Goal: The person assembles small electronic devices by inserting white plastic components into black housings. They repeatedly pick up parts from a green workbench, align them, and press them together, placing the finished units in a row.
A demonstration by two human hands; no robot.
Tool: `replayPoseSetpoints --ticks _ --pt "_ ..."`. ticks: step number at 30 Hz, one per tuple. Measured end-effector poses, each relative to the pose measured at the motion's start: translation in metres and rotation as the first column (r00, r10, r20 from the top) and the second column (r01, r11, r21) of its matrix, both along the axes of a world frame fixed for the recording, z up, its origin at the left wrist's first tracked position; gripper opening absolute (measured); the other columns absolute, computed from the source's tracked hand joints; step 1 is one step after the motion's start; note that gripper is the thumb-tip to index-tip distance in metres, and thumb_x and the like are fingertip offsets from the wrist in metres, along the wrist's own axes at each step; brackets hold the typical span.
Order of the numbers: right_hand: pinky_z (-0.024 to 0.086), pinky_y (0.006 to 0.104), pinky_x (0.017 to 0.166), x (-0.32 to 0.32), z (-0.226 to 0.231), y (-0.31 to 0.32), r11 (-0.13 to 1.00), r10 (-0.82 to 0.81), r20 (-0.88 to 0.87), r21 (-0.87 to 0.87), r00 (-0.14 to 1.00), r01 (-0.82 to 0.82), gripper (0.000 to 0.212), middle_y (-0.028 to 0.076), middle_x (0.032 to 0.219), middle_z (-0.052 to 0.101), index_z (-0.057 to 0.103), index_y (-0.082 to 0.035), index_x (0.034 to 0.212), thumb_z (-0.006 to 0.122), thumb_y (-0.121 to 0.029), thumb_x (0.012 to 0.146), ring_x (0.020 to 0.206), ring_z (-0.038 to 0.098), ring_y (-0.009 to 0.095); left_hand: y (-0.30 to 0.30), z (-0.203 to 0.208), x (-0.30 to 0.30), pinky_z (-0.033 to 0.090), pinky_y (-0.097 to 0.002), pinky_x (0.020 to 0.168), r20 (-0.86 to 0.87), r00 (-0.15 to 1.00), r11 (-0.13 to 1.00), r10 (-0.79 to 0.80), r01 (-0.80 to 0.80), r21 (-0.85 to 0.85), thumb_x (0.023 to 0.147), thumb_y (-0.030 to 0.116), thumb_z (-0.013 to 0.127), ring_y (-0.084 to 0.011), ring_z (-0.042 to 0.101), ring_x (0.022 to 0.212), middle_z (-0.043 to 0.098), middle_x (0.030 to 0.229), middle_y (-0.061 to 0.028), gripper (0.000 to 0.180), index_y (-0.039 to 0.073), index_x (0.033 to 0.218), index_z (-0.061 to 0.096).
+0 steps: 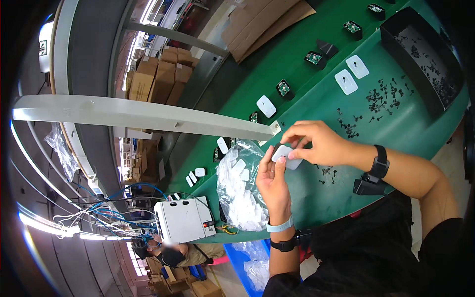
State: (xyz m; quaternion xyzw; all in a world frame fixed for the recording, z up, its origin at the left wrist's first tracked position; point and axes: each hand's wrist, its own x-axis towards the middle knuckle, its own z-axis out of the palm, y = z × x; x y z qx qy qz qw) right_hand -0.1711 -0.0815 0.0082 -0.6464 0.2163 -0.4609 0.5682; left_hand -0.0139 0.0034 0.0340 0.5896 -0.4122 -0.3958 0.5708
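Over the green table [307,203], holds the white cover [280,151] in the curled left hand [273,185]; rests right hand [319,143] fingers narrowly at its edge, cannot tell whether gripping anything. Best to brace firmly, align squarely, press gently.

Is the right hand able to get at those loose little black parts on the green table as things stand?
Probably yes: the loose black parts lie uncovered near the right hand, with nothing visible blocking the way, though its fingers seem busy at the white cover.
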Motion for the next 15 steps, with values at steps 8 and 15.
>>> replayPoseSetpoints --ticks 8,15 --pt "0.06 0.0318 0.077 -0.006 -0.001 -0.006 0.993 0.093 -0.049 0.083 0.995 -0.088 0.035 0.01 0.109 0.066 0.065 -0.003 0.115 0.074 0.0 0.081 0.089 0.067 0.019 -0.01 -0.011 -0.013 0.05 -0.0262 0.084 0.19 0.982 0.994 -0.013 0.033 -0.102 0.096 0.0 0.058 -0.0131 0.063 0.093 0.067 0.105 -0.0118 0.038 -0.011 0.132 0.052" --pt "0.057 0.0303 0.079 -0.008 0.007 -0.015 0.996 0.057 -0.193 0.074 0.98 -0.044 0.033 0.01 0.104 0.066 0.062 -0.001 0.113 0.072 0.001 0.082 0.09 0.066 0.016 -0.029 -0.038 -0.012 0.049 -0.0292 0.093 0.124 0.992 0.983 -0.04 0.062 -0.175 0.098 0.001 0.055 -0.0177 0.063 0.105 0.066 0.117 -0.0158 0.037 -0.007 0.134 0.052"
